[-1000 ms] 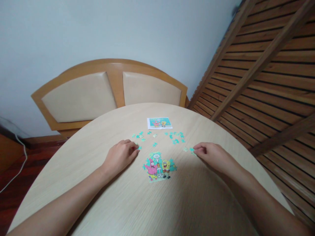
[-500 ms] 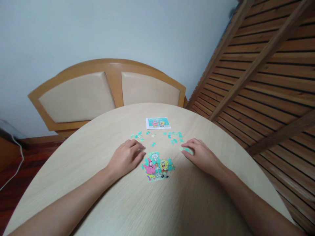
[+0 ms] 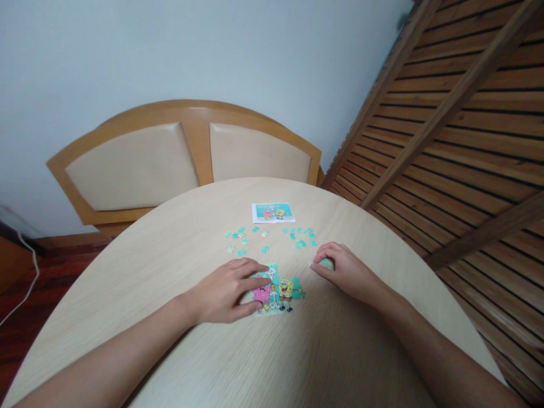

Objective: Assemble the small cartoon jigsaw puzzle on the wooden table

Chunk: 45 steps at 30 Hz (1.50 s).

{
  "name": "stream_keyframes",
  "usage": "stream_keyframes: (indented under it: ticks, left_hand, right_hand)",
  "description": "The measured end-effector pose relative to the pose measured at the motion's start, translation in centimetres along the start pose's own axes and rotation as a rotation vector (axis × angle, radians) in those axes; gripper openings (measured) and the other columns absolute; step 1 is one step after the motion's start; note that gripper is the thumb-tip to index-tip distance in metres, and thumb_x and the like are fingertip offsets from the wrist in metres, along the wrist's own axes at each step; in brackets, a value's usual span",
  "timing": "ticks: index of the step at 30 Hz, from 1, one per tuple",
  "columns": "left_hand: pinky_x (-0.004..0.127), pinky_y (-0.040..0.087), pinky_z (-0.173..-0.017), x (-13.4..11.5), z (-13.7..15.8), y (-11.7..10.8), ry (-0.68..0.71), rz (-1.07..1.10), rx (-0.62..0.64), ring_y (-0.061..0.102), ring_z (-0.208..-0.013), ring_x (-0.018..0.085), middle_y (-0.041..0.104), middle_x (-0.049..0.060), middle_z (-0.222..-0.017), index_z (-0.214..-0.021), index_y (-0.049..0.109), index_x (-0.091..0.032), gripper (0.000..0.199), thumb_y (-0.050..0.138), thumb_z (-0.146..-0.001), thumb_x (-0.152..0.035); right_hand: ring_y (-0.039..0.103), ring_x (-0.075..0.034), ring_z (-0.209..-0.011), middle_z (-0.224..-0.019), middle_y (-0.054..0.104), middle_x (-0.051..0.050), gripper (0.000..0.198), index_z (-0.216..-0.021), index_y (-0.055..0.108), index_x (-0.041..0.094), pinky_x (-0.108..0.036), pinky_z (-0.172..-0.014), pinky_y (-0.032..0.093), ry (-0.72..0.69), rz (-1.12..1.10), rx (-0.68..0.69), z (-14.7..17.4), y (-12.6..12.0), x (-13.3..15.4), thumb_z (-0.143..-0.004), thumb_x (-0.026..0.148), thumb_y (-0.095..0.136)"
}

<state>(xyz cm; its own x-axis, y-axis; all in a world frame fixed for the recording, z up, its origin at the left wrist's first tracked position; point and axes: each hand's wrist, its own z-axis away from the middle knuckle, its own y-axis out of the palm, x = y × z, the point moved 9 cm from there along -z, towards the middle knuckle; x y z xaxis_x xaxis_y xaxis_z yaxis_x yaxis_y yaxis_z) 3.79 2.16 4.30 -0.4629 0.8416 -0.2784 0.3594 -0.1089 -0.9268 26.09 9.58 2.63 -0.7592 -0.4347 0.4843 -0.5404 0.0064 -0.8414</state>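
A partly joined jigsaw puzzle (image 3: pixel 286 289) with pink and yellow cartoon figures lies on the round table in front of me. My left hand (image 3: pixel 227 288) rests over its left side, fingers spread and flat, covering part of the pink figure. To the right of the puzzle, my right hand (image 3: pixel 340 266) has its thumb and index finger brought together on a small pale puzzle piece (image 3: pixel 311 264). Under the curled fingers of that hand, more teal pieces (image 3: pixel 326 263) show, partly hidden.
Loose puzzle pieces lie beyond my hands in a left group (image 3: pixel 241 235) and a right group (image 3: pixel 301 233). Behind them is a picture card (image 3: pixel 274 212). A padded bench back (image 3: pixel 204 141) stands past the table (image 3: pixel 178 221), with wooden slats (image 3: pixel 446 124) at right.
My left hand has come down onto the puzzle from its upper left, and the puzzle has shifted slightly right. My right thumb and index finger have drawn closer together around the piece.
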Motion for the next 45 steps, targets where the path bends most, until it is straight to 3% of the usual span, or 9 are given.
stream_keyframes:
  ticks: [6,16,23,30,39,45]
  left_hand:
    - [0.048,0.045,-0.11,-0.4,0.0,0.5,0.037,0.011,0.044,0.054,-0.128,0.029,0.057,0.01,-0.143,-0.135,0.059,-0.023,0.045,0.062,-0.092,-0.038]
    - [0.047,0.046,-0.11,-0.3,0.2,0.4,0.057,0.057,0.013,0.058,-0.127,0.028,0.06,0.011,-0.14,-0.133,0.057,-0.022,0.043,0.062,-0.092,-0.034]
    - [0.047,0.046,-0.11,-0.7,0.2,0.4,0.079,0.084,0.016,0.057,-0.129,0.027,0.06,0.011,-0.14,-0.135,0.055,-0.024,0.042,0.058,-0.094,-0.031]
    - [0.042,0.051,-0.104,0.0,0.0,-0.2,0.014,0.101,-0.049,0.062,-0.117,0.023,0.065,0.009,-0.126,-0.126,0.058,-0.022,0.031,0.055,-0.095,-0.027]
    - [0.045,0.049,-0.107,0.4,0.0,0.1,-0.001,0.083,-0.028,0.059,-0.124,0.025,0.063,0.01,-0.135,-0.125,0.06,-0.022,0.032,0.059,-0.094,-0.029]
    - [0.046,0.044,-0.113,0.6,0.0,0.3,0.021,0.077,0.001,0.055,-0.131,0.024,0.061,0.006,-0.141,-0.133,0.059,-0.024,0.04,0.053,-0.094,-0.018]
  right_hand:
    - [0.066,-0.027,-0.099,-0.102,0.071,-0.01,0.02,-0.072,0.072,0.023,-0.044,-0.094,0.05,0.057,0.015,0.061,0.3,-0.6,-1.2,-0.085,0.03,0.059]
    - [0.064,-0.026,-0.104,-0.105,0.07,-0.01,0.018,-0.095,0.073,0.022,-0.044,-0.098,0.048,0.004,-0.031,0.019,0.3,-0.3,-0.7,-0.088,0.033,0.06]
    - [0.063,-0.028,-0.104,-0.103,0.071,-0.008,0.015,-0.091,0.073,0.023,-0.045,-0.096,0.047,0.031,0.024,0.006,0.3,-0.4,-0.4,-0.084,0.037,0.069]
    - [0.061,-0.028,-0.108,-0.11,0.069,-0.009,0.01,-0.084,0.072,0.023,-0.046,-0.1,0.043,0.017,0.032,0.016,0.3,0.0,-0.4,-0.081,0.033,0.074]
    - [0.059,-0.029,-0.11,-0.109,0.069,-0.009,0.014,-0.087,0.071,0.023,-0.049,-0.101,0.043,0.007,0.023,0.009,0.3,0.1,-0.3,-0.078,0.032,0.075]
    - [0.056,-0.03,-0.114,-0.114,0.066,-0.009,0.007,-0.083,0.07,0.023,-0.05,-0.102,0.043,0.02,0.041,0.028,0.5,0.6,0.2,-0.076,0.024,0.071]
